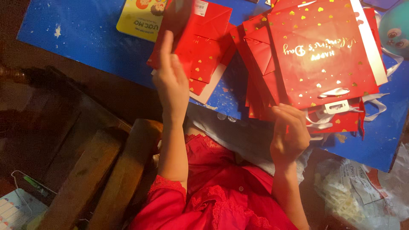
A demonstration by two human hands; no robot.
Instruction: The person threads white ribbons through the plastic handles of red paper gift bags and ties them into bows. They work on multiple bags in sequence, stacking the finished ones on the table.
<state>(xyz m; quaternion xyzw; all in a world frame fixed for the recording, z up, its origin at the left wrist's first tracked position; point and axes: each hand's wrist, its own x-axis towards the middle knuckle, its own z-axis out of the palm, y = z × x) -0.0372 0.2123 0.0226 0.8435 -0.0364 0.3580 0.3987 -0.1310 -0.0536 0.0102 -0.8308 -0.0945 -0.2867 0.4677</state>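
From the head view, the left hand has its fingers straight and pressed together, flat against a folded red gift bag lying near the front edge of the blue table. The right hand is curled, pinching the lower edge of a stack of red gift bags with gold hearts and white ribbon handles. The two piles nearly touch. A yellow book lies beyond the left bag; bare blue surface stretches leftward. A wooden chair crowds the left arm, and a plastic wrapper lies below the table's right corner.
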